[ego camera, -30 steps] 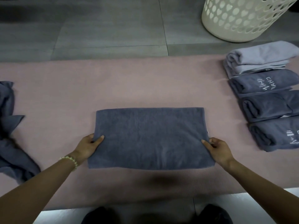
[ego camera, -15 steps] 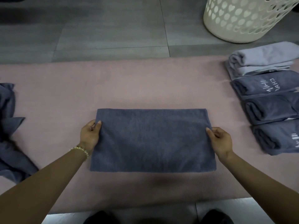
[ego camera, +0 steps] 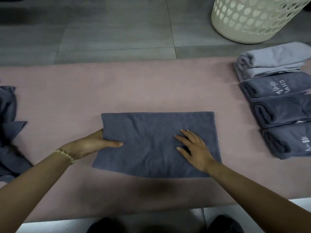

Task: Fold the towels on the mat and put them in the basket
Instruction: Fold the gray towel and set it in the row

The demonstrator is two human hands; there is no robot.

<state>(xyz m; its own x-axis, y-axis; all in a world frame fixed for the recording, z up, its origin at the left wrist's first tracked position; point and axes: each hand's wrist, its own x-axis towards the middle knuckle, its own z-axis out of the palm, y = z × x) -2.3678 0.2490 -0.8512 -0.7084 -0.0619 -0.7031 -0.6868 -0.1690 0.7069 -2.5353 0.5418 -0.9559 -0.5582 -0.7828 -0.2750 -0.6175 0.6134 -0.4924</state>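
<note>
Shifted since half a second ago, on the grey towel (ego camera: 151, 143): right hand (ego camera: 193, 147) off the right edge and onto the right half of the cloth, lying flat with fingers straight and spread, pressing down. Left hand (ego camera: 90, 145) now gripping the left edge, thumb on top and fingers tucked under, with that edge raised a little.

Lying folded into a wide rectangle, middle of the pink mat (ego camera: 117, 91), long side across. Soft, light and limp by the look of it, with faint creases around the pressing palm. Likely to sag and lose its corners if lifted by one point, but grippy enough on the mat not to slide. Best taken at the short left edge, both layers pinched together, then carried over toward the right while the flat palm marks the fold line. Worth keeping corners matched before letting go.

Further out: a row of folded towels (ego camera: 277, 111) at the right end of the mat, near but not touching, one pale and three dark. A crumpled pile (ego camera: 8, 132) of unfolded cloth at the left edge, well apart. White perforated basket (ego camera: 252, 22) on the grey floor (ego camera: 101, 31) beyond the mat, far right, behind the folded row. Nothing lying across the path of the fold. Beaded bracelet (ego camera: 64, 153) on the left wrist, clear of the cloth.
</note>
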